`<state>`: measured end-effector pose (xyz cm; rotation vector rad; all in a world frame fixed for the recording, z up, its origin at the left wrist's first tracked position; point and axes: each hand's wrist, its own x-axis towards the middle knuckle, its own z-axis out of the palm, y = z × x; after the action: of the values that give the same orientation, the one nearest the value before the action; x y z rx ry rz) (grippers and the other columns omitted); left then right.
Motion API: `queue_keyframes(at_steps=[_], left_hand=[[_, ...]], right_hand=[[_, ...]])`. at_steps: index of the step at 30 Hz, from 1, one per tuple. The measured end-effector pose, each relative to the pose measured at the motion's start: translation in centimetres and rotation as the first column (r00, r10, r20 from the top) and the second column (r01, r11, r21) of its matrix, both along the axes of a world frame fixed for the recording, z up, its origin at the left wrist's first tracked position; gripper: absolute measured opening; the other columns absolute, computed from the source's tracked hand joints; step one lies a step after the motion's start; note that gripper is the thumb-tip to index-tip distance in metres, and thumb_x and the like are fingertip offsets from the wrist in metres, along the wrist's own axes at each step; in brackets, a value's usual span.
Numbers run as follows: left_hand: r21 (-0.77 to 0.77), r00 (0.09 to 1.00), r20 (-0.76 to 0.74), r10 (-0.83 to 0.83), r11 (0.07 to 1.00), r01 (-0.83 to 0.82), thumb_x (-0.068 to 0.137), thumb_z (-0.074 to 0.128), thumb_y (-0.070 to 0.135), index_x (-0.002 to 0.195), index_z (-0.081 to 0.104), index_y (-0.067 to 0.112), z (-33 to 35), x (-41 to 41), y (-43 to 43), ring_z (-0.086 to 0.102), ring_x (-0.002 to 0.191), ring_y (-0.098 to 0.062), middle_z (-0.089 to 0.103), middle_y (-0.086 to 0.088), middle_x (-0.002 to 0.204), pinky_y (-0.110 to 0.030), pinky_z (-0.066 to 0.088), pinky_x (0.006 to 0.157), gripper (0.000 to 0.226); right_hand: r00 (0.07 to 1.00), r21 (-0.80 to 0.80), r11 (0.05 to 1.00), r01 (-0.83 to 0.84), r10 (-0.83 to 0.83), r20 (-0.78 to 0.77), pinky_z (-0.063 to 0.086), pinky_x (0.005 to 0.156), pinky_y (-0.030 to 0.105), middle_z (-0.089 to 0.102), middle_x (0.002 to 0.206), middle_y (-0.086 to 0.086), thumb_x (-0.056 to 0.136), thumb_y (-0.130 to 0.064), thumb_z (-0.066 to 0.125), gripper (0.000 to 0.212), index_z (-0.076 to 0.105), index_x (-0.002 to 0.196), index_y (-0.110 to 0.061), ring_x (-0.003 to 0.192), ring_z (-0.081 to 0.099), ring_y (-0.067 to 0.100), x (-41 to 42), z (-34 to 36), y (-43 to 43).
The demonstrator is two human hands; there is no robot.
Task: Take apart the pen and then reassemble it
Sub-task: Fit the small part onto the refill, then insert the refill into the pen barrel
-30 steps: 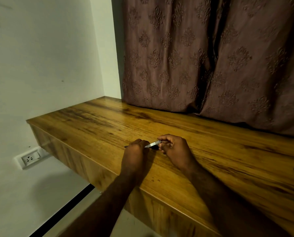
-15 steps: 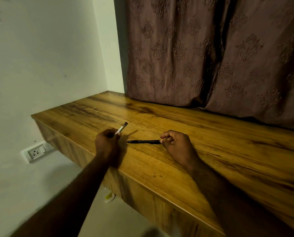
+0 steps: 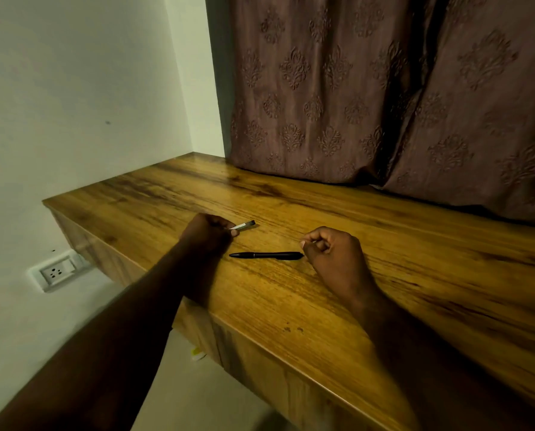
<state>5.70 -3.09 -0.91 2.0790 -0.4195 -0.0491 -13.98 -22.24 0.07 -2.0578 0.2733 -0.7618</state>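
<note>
Cap [image 3: 243,226] now pinched in left hand [image 3: 208,231], lowered left of pen body [image 3: 266,255]; right hand [image 3: 331,250] curled, has released it: disassembly started.

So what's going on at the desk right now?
A person is taking a pen apart. The left hand holds a slim silver-and-dark pen piece low over the wooden desk. The black pen body lies flat on the desk, beside the loosely curled right hand, which does not visibly hold it.
</note>
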Motion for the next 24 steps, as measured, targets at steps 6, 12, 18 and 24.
queue_keyframes(at_steps=[6, 12, 18, 24], left_hand=[[-0.015, 0.999, 0.007, -0.049, 0.999, 0.049, 0.079, 0.08, 0.024, 0.083, 0.068, 0.026, 0.8, -0.4, 0.3, 0.063, 0.052, -0.006, 0.07, 0.0, 0.065, -0.023, 0.053, 0.056, 0.013], [-0.569, 0.915, -0.081, 0.395, 0.736, -0.368, 0.096, 0.055, 0.019, 0.069, 0.062, 0.011, 1.4, -2.8, 1.8, 0.045, 0.055, -0.012, 0.05, -0.002, 0.06, -0.027, 0.036, 0.055, 0.029], [-0.593, 0.946, -0.213, 0.243, 0.737, -0.322, 0.09, 0.056, 0.012, 0.05, 0.042, 0.018, 1.3, -5.7, 2.9, 0.026, 0.046, -0.015, 0.032, -0.001, 0.049, -0.03, 0.026, 0.05, 0.043], [-0.338, 0.99, 0.069, 0.127, 0.936, -0.096, 0.087, 0.064, 0.013, 0.065, 0.061, 0.012, 0.6, -7.3, 2.4, 0.052, 0.054, -0.009, 0.058, 0.001, 0.059, -0.028, 0.04, 0.062, 0.022]], right_hand=[[1.0, 0.033, 0.999, 0.017, -0.018, 0.026, 0.053, 0.058, 0.036, 0.069, 0.066, 0.006, 0.089, -0.018, 0.065, 0.008, 0.071, 0.084, -0.02, 0.064, 0.066, 0.026, 0.3, 0.1, -0.1], [0.975, 0.337, 0.934, 0.114, -0.171, 0.144, 0.043, 0.055, 0.026, 0.061, 0.059, 0.007, 0.095, -0.028, 0.057, 0.03, 0.065, 0.073, -0.007, 0.05, 0.052, 0.013, -0.2, 0.7, -1.7], [0.951, 0.54, 0.827, 0.159, -0.274, 0.141, 0.03, 0.035, 0.016, 0.054, 0.054, 0.008, 0.097, -0.036, 0.051, 0.039, 0.059, 0.068, -0.011, 0.033, 0.041, 0.005, -0.4, 0.8, -3.6], [0.957, 0.346, 0.905, 0.249, -0.285, 0.057, 0.045, 0.056, 0.032, 0.062, 0.059, 0.01, 0.092, -0.028, 0.058, 0.033, 0.059, 0.066, -0.009, 0.051, 0.054, 0.026, 0.1, 0.0, -4.2]])
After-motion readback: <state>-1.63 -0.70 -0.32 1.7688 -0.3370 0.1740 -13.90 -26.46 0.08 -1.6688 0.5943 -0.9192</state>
